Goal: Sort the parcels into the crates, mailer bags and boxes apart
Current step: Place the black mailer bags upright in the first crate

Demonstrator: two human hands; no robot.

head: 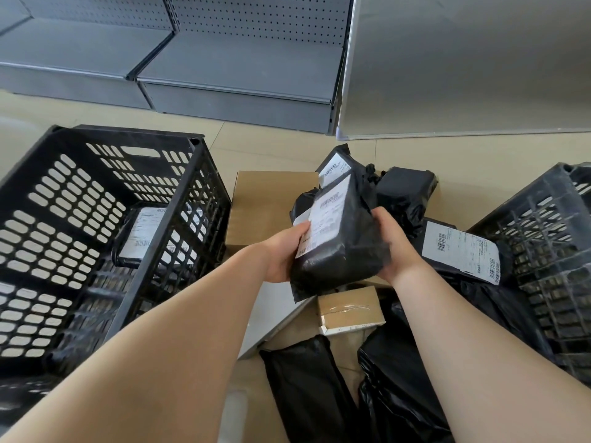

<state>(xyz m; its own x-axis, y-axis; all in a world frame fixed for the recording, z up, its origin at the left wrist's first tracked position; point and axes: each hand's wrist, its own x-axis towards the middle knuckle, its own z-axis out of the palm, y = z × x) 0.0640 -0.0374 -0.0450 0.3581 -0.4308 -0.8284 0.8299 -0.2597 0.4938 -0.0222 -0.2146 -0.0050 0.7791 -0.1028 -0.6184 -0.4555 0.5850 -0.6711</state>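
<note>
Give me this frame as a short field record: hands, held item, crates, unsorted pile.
left hand: grips held mailer bag, left side
right hand: grips same bag, right side
held mailer bag: black, white label facing up, above the pile
left crate: black, holds one labelled mailer bag
right crate: black, contents cannot tell
unsorted pile: large cardboard box, small cardboard box, several black mailer bags

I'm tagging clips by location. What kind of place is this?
Probably a stockroom or shop backroom: bare grey pegboard shelving, black slotted crates and labelled mailer bags heaped on a tiled floor.
</note>
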